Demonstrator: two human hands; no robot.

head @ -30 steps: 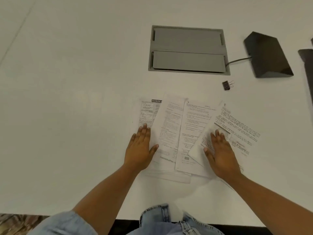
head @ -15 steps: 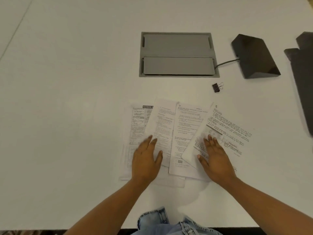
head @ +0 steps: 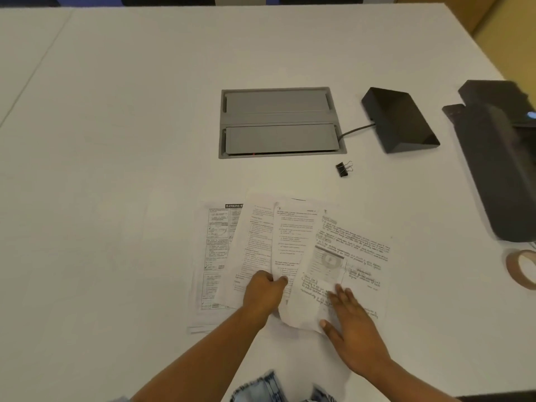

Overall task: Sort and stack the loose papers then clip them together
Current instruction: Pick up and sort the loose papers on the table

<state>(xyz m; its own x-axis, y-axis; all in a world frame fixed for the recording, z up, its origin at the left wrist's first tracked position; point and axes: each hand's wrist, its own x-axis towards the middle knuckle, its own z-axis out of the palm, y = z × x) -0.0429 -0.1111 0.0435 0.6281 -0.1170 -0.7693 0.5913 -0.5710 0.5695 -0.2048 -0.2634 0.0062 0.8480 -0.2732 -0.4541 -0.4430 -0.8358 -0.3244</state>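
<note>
Several printed and handwritten sheets lie fanned out on the white table (head: 116, 140). A banking form (head: 214, 242) is at the left, two printed pages (head: 290, 227) in the middle, a handwritten page (head: 353, 250) at the right. My left hand (head: 265, 294) pinches the lower edge of the middle pages, which curl up beside it. My right hand (head: 352, 326) lies flat with straight fingers on the handwritten page's lower part. A black binder clip (head: 343, 169) sits loose on the table beyond the papers.
A grey cable hatch (head: 280, 123) is set into the table behind the papers. A black wedge-shaped box (head: 398, 120) with a cable stands to its right. A dark device (head: 501, 158) and a tape roll (head: 520, 271) are at the right edge.
My left hand has moved right from lying flat on the left sheets and now pinches the middle pages' lower edge. The right hand slid down a little. The view has pulled back.
</note>
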